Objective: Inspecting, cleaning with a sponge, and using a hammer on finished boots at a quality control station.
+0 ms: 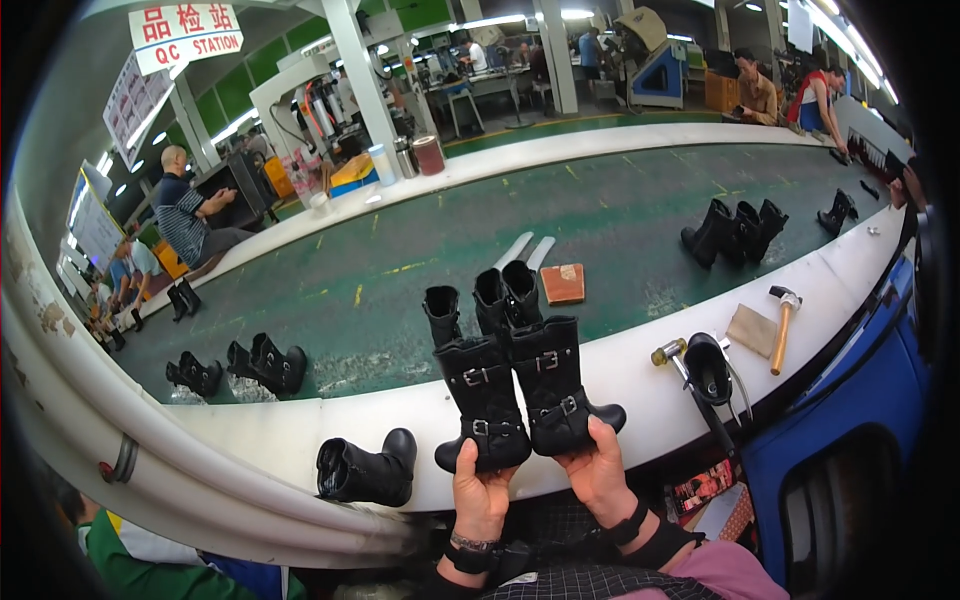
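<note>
Two short black boots with buckled straps are held upright side by side in front of me, toes pointing outward. My left hand [481, 495] is closed on the sole of the left boot [478, 385], thumb on its front. My right hand [598, 468] grips the right boot [548, 385] by its sole in the same way. Just behind them, more black boots [441, 312] stand upright, partly hidden. Left of my hands, a single black boot [368, 468] lies on its side on the white ledge [270, 435].
A green conveyor belt [600, 215] crosses ahead, carrying more boots [735, 232] and a reddish-brown block [563, 284]. At right are a hammer [783, 335], a tan block [752, 330] and a boot [709, 370] beside a metal tool [672, 355]. Other people work beyond the belt.
</note>
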The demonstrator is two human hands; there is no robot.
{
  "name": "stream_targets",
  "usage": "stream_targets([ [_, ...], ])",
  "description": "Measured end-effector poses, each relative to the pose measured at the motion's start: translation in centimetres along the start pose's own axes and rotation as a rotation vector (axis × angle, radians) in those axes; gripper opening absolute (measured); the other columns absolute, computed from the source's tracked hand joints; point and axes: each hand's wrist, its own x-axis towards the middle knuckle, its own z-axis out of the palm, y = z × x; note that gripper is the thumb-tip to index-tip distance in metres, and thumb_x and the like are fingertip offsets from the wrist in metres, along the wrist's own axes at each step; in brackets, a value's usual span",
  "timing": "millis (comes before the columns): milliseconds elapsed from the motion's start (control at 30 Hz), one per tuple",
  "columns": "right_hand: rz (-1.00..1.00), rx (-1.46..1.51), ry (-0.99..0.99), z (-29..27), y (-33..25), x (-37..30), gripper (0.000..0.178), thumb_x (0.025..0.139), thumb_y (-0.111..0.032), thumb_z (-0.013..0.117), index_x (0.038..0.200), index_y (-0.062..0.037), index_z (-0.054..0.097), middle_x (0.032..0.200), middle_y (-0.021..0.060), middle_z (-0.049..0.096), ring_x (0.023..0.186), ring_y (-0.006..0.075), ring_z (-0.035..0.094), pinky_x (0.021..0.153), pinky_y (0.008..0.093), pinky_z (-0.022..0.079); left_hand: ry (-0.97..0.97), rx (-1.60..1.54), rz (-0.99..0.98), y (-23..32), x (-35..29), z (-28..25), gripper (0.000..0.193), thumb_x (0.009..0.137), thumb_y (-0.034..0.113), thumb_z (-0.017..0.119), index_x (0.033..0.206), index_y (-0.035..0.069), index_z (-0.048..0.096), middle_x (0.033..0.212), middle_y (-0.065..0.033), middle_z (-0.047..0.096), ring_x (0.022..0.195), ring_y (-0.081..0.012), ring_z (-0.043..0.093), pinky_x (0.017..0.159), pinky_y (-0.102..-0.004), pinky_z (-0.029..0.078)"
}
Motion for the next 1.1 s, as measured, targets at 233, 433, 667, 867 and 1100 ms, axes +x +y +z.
stream_targets([
  [233, 0.380, 0.262, 0.019, -2.3, -0.9, 1.8, 0.058, 0.081, -0.047, 0.057, 0.112, 0.0011, 0.059, 0.099, 0.0179, 0.063, 0.087, 0.0296, 0.062, 0.075, 0.0383, 0.053, -0.049, -0.254, -0.158, 3.1, 3.1, -4.0, 0.043, 0.089, 0.043, 0.059, 0.115, 0.009, 0.060, 0.107, -0.0105, 0.067, 0.094, -0.0276, 0.067, 0.079, -0.0476, 0.058],
  [433, 0.475, 0.556, 0.055, -5.0, -3.3, 2.5, 0.061, 0.080, -0.045, 0.057, 0.117, 0.0021, 0.053, 0.106, 0.0234, 0.055, 0.078, 0.0270, 0.057, 0.069, 0.0330, 0.050, -0.026, -0.405, -0.211, 5.1, 1.9, -7.5, 0.063, 0.080, 0.052, 0.064, 0.117, 0.001, 0.056, 0.111, -0.0251, 0.059, 0.090, -0.0323, 0.063, 0.070, -0.0380, 0.053],
  [667, 0.310, 0.441, 0.147, -7.8, -6.4, 2.9, 0.068, 0.082, -0.045, 0.056, 0.131, 0.0008, 0.046, 0.126, 0.0296, 0.044, 0.085, 0.0297, 0.057, 0.065, 0.0326, 0.048, 0.162, -0.419, -0.225, 5.1, -0.8, -7.5, 0.063, 0.087, 0.047, 0.057, 0.125, -0.003, 0.048, 0.124, -0.0315, 0.051, 0.105, -0.0379, 0.061, 0.075, -0.0363, 0.055],
  [867, 0.074, 0.456, 0.292, -9.7, -7.3, 5.1, 0.043, 0.094, -0.040, 0.050, 0.120, -0.0057, 0.058, 0.124, 0.0182, 0.055, 0.105, 0.0390, 0.058, 0.081, 0.0422, 0.053, 0.028, -0.509, -0.283, 5.9, -2.3, -7.4, 0.054, 0.091, 0.048, 0.052, 0.113, -0.002, 0.056, 0.096, -0.0229, 0.060, 0.083, -0.0312, 0.062, 0.049, -0.0262, 0.047],
  [1100, 0.040, 0.525, 0.364, -9.0, -7.4, -1.2, 0.064, 0.099, -0.039, 0.042, 0.130, 0.0164, 0.034, 0.130, 0.0321, 0.046, 0.126, 0.0434, 0.044, 0.107, 0.0463, 0.043, 0.199, -0.444, -0.080, 4.9, 0.7, -6.9, 0.047, 0.093, 0.045, 0.052, 0.114, 0.003, 0.054, 0.095, -0.0228, 0.058, 0.071, -0.0254, 0.059, 0.043, -0.0229, 0.040],
])
